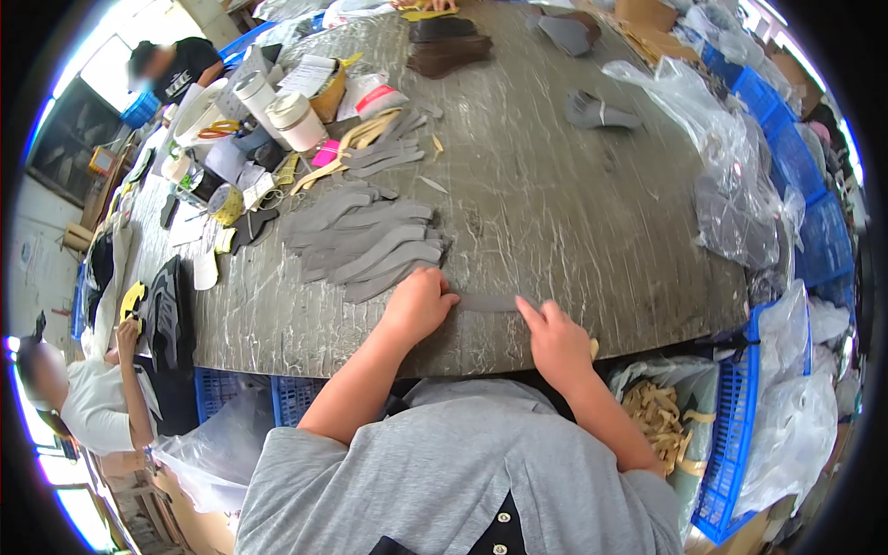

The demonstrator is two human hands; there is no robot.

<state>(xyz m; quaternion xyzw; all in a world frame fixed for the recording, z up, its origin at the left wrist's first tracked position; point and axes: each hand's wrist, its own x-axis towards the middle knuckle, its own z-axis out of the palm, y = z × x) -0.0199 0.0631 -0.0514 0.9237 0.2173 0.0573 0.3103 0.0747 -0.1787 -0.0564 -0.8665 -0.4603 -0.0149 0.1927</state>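
Note:
A slim grey cut piece [487, 302], with the look of fabric or soft leather, lies near the table's front edge between my hands. My left hand [421, 303] is closed at its left end, thumb and fingers together. At the other end my right hand [555, 340] grips it, the index finger stretched along the tip and the other fingers curled under. A small tan bit [594, 348] shows beside the right hand; I cannot tell whether it is held. Just beyond my left hand lies a spread pile of curved grey pieces [370, 236], overlapping one another.
Jars [294, 120], tape [225, 203] and papers crowd the left back. Dark brown stacks [449, 51] and a banded grey bundle [601, 113] lie farther off. Plastic bags [735, 185] and blue crates line the right. Scraps fill a bin [655, 421]. Co-workers [92, 393] are leftward.

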